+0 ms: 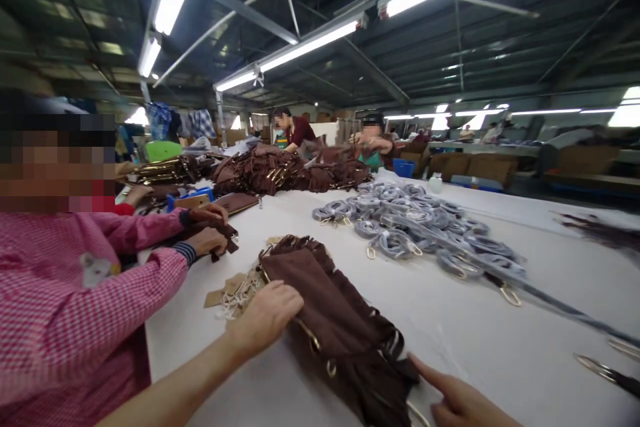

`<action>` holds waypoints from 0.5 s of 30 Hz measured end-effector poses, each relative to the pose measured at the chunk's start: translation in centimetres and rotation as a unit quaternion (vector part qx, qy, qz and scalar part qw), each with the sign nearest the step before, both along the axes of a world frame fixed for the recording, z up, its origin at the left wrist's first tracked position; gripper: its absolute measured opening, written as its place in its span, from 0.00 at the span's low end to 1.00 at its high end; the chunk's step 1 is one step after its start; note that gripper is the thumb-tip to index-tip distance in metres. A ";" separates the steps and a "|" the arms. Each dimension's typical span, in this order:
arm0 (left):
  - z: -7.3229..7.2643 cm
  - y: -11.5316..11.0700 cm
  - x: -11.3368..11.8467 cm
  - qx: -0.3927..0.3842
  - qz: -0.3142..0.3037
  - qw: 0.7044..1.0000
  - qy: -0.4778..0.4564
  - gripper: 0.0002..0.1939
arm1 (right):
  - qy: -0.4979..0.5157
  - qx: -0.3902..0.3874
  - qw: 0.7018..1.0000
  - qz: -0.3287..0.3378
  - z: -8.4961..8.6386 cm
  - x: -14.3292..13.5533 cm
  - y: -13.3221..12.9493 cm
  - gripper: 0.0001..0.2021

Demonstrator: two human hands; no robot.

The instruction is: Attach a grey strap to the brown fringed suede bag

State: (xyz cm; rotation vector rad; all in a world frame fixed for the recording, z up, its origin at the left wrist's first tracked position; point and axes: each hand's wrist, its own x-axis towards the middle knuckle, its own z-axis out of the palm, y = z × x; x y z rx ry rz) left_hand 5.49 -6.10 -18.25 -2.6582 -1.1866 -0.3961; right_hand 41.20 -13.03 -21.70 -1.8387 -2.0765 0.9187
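A brown fringed suede bag (335,320) with gold rings lies on the white table (475,347) in front of me. My left hand (265,317) rests on its left edge, fingers curled over the fabric beside a bunch of tan paper tags with white strings (233,293). My right hand (460,400) is at the bottom right, index finger stretched out and touching the bag's fringed lower corner.
A person in a pink checked shirt (75,307) sits close on my left, hands on a brown piece (215,237). A heap of grey straps with gold clips (425,230) lies mid-table; brown bags (290,173) are piled farther back, where two people work.
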 end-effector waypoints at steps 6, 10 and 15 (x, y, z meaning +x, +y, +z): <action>6.7 5.8 0.2 -0.016 0.157 0.987 -0.043 0.16 | -0.090 -0.022 0.994 -0.056 0.2 4.4 0.3 0.34; 8.4 6.5 -2.0 -0.176 0.075 0.981 0.043 0.09 | -0.069 0.017 0.990 -0.118 0.4 7.9 0.4 0.29; 8.5 3.9 -0.4 -0.313 -0.036 0.939 0.137 0.14 | 0.086 -0.044 0.984 -0.149 2.4 8.8 0.0 0.23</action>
